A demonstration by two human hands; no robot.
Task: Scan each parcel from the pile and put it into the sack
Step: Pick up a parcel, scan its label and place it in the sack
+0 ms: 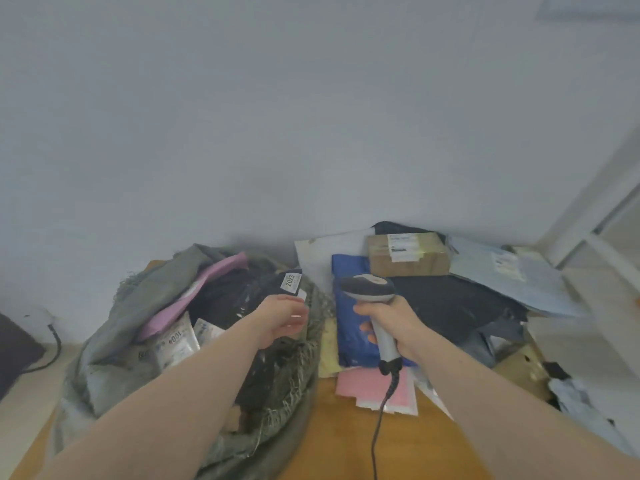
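The grey-green woven sack (114, 327) stands open at the left, stuffed with a pink mailer (211, 278), white pouches (175, 342) and a black parcel (242, 299) bearing a "2023" label. My left hand (282, 318) hovers over the sack's right rim just before that label, fingers loosely curled, with nothing plainly between them. My right hand (391, 323) grips the handle of a grey barcode scanner (369, 287), whose head points away over the pile. The pile holds a blue bag (348, 317), a black bag (450, 299), a cardboard box (408, 258) and pale blue mailers (502, 275).
Sack and pile sit on a wooden table (346, 434) against a white wall. A pink mailer (370, 386) lies at the pile's near edge under the scanner's black cable (379, 420). A dark object (15, 355) with a cord sits far left. A window frame (595, 233) rises at right.
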